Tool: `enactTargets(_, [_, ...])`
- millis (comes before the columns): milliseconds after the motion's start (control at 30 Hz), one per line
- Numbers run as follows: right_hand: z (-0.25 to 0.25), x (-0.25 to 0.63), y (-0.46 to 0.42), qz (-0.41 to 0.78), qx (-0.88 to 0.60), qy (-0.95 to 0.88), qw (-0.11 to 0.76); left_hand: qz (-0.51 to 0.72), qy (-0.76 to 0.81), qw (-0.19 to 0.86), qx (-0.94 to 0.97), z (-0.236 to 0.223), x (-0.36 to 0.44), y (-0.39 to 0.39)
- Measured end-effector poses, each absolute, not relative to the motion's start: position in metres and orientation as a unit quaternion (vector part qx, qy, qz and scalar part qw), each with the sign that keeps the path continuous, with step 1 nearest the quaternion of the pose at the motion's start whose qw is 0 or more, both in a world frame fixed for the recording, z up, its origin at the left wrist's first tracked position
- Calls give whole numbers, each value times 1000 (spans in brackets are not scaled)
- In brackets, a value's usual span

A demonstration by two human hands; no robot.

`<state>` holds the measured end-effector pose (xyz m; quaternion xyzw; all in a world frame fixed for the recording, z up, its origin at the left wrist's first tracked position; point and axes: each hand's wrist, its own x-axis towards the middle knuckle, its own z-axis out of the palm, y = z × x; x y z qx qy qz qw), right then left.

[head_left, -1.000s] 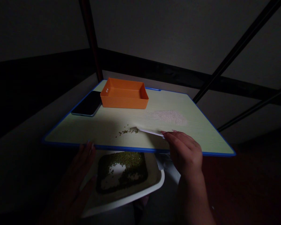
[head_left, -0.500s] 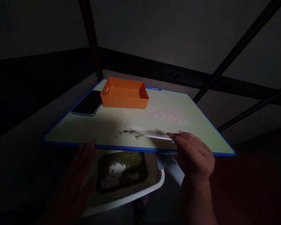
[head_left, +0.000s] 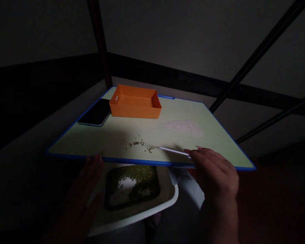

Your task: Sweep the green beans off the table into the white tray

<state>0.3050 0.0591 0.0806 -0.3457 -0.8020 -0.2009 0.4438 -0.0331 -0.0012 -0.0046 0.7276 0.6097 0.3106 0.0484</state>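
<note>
My right hand (head_left: 216, 169) is closed in a pinch on a slim white stick-like tool (head_left: 174, 150), whose faint tip I cannot make out well. The tool points left over the board, just right of a few scattered small green beans (head_left: 136, 143). In deep shadow, my left hand (head_left: 85, 189) has its fingers stretched out at the board's front edge and its thumb apart over the white basin (head_left: 142, 214); it holds nothing that I can see. Many more green beans (head_left: 139, 173) lie in that basin, below the board.
The pale green board (head_left: 73, 144) has a blue rim. On it stand an orange open box (head_left: 136, 112), a dark phone (head_left: 95, 113) at the left and a spread heap of pale pinkish grains (head_left: 185, 127) at the right. Dark panelled walls (head_left: 167, 37) rise behind.
My right hand has drawn back to the right and slightly down with the white tool, so its tip is farther from the beans. A few beans lie slightly differently. My left hand stays put.
</note>
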Motion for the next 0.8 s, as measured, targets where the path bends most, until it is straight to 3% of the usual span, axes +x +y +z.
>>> enactTargets(200, [81, 295, 64, -171, -341, -837, 392, 308, 615, 61, 723, -8, -36, -3])
enactTargets(533, [73, 306, 80, -238, -418, -781, 398, 308, 609, 48, 729, -4, -33, -1])
enactTargets(800, [83, 311, 57, -151, -383, -807, 423, 302, 612, 49, 729, -7, -37, -3])
